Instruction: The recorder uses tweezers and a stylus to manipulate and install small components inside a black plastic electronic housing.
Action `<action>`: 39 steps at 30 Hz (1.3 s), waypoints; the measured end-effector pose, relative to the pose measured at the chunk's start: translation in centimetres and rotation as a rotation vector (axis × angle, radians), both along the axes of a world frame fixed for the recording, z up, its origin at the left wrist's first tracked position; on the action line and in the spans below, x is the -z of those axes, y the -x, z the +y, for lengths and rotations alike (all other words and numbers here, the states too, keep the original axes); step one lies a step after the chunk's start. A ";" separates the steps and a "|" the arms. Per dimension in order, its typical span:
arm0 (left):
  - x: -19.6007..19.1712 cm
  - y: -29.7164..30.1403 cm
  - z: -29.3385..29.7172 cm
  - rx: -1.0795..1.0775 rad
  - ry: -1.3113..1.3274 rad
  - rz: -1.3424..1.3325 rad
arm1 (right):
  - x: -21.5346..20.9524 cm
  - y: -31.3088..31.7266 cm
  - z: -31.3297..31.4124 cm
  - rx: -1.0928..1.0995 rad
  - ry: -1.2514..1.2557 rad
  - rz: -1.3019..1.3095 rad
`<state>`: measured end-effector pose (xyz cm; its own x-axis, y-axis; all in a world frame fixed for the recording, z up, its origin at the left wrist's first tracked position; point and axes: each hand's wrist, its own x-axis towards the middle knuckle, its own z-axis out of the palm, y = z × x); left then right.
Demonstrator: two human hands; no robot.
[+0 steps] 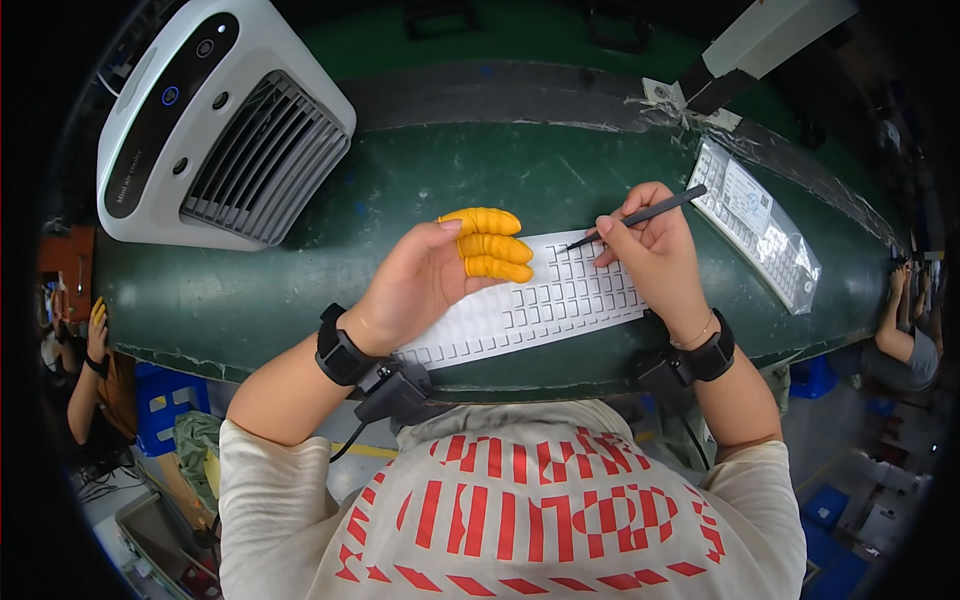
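Observation:
A white sheet with rows of small dark-edged rectangles lies at a slant on the green table; its left part looks plainer. My left hand is over the sheet's left part, palm turned inward. Its fingers are stretched out and hold nothing that I can see. Yellow finger cots cover three of its fingers. Black tweezers are pinched in my right hand above the sheet's right part. Their tips point left, at the upper rows; whether they grip a piece is too small to tell.
A white air cooler stands at the back left. On the right, a clear plastic bag holds similar white sheets on the green table. A pale post rises at the far right edge. Other people are at both sides.

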<state>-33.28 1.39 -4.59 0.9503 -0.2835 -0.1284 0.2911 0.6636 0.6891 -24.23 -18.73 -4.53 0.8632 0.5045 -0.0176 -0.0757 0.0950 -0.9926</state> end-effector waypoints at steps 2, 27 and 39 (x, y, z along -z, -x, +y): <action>0.0 0.0 0.1 0.001 -0.005 -0.005 | 0.0 -0.1 0.1 -0.006 0.021 0.005; -5.5 -21.4 -0.5 -0.475 -1.497 -0.557 | -2.0 0.3 -1.8 -0.028 -0.275 0.147; -2.3 -26.7 5.7 -0.877 -0.877 0.144 | -2.8 1.3 -2.1 -0.129 -0.350 0.122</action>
